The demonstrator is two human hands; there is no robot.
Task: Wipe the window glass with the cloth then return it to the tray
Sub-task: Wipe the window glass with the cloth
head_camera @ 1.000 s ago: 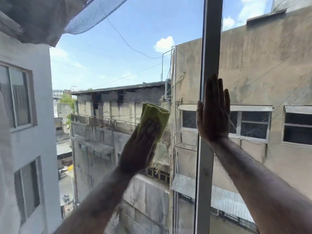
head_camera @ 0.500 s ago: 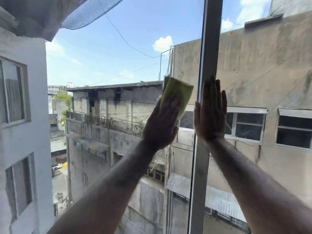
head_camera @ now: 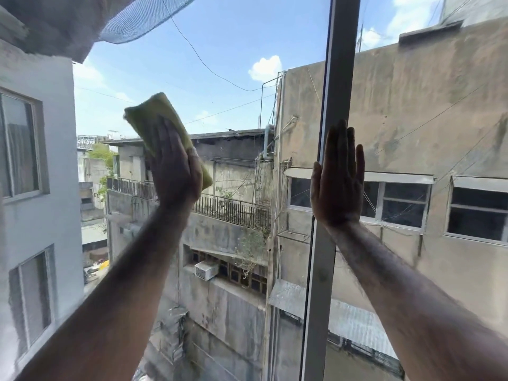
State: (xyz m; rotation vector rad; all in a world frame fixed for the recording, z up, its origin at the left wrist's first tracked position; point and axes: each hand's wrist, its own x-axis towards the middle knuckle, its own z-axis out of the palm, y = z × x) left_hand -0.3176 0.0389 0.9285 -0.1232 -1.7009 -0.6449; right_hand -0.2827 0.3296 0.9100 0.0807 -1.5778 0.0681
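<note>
The cloth [head_camera: 165,133] is a folded yellow-green pad pressed flat against the window glass [head_camera: 233,64], left of the vertical frame bar [head_camera: 330,188]. Its long axis runs on a diagonal — the upper end points up and to the left, the lower end down and to the right. The left hand [head_camera: 174,174] lies over the lower half of the cloth, palm toward the glass, fingers extended and close together rather than curled; it pins the cloth against the pane by flat pressure. The upper portion of the cloth projects beyond the fingertips, and a lower corner shows past the thumb side of the hand. The right hand [head_camera: 339,182] is fully open and holds nothing — it is laid flat, fingers pointing up, over the frame bar and the adjoining pane, well apart from the cloth.
</note>
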